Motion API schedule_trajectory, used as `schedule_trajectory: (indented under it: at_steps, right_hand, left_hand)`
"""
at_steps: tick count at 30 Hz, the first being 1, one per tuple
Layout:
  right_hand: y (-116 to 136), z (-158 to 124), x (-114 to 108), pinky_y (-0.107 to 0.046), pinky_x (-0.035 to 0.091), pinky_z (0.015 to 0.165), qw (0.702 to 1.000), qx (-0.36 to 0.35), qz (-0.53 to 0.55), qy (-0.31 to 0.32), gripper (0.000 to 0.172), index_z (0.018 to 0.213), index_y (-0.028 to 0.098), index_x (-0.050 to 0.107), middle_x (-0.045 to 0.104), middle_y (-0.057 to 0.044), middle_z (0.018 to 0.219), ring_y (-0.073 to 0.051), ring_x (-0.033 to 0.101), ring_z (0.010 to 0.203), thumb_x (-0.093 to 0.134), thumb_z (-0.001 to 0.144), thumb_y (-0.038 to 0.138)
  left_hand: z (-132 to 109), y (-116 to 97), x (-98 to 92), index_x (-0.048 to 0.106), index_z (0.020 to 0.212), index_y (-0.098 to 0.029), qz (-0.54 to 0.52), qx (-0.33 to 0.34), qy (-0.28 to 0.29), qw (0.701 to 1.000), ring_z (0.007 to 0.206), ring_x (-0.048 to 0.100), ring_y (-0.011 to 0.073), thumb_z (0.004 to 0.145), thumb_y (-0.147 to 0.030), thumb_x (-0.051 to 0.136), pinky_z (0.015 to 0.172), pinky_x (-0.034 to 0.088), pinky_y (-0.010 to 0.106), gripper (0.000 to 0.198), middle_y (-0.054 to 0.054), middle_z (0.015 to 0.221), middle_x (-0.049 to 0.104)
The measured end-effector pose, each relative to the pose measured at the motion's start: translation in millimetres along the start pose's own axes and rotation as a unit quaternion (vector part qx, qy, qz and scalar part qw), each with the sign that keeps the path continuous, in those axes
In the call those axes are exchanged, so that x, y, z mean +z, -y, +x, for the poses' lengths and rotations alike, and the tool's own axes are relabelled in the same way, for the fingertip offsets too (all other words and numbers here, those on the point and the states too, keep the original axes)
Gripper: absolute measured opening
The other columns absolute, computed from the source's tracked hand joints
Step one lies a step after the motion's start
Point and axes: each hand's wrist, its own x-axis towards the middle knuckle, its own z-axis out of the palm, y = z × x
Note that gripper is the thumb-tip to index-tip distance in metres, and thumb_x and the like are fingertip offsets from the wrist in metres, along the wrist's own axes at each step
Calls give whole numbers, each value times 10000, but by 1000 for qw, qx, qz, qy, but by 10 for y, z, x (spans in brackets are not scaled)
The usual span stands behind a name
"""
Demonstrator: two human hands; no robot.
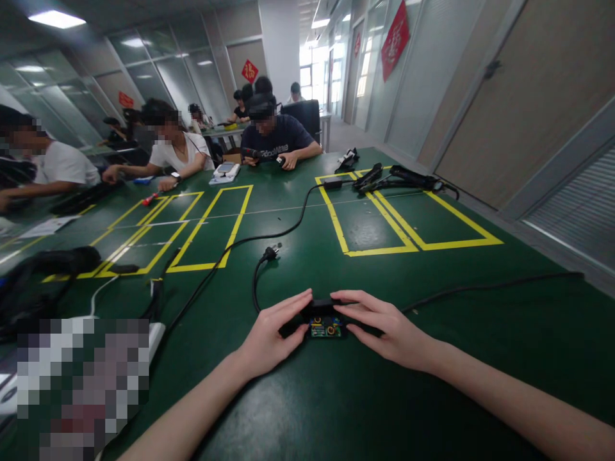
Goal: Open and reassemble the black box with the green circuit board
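On the green table, between my two hands, sits a power adapter with its black case [323, 308] opened up. Inside it a circuit board [327, 328] with ring-shaped coils faces me. My left hand [276, 331] grips the left end, fingertips on the black cover and thumb lower down near the board. At the opposite end my right hand [390, 328] holds it the same way, fingers on the cover and thumb by the board's edge. A black cord with a plug [271, 252] runs out behind my left hand, and another black cable [480, 287] stretches off to the right.
Yellow tape rectangles [382, 251] mark the green table [461, 358]. A long black cable [269, 237] crosses it. Black clamp-like devices [369, 178] lie at the far right. A pixelated item [84, 384] covers the near left. Several people sit across the table.
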Motion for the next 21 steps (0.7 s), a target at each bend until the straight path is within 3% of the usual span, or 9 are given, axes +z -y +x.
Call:
schedule_trajectory:
  at_steps: [7,12,21]
  right_hand:
    - [32,4,-13,-426,558,1111,1000,16,-9,21,555,1523,248,541,561,-157,1530,-243,646,1325,543,991,90]
    - [12,-11,4,-430,574,1092,999,29,-25,34,525,1500,240,558,515,-161,1572,-243,670,1284,554,992,107]
    - [22,20,-10,-404,600,1040,997,54,-15,48,513,1475,254,572,494,-162,1587,-238,705,1213,548,985,107]
  left_hand:
    - [9,9,14,588,1498,-248,-3,-24,5,1000,1354,642,250,995,-142,592,1164,532,453,513,87,1480,645]
    - [69,16,70,663,1411,-238,-13,-90,-7,996,1143,763,228,1001,-157,569,1065,609,418,428,64,1309,761]
    - [83,35,104,712,1334,-228,-20,-80,-33,996,1023,783,203,973,-122,564,988,643,370,404,66,1242,784]
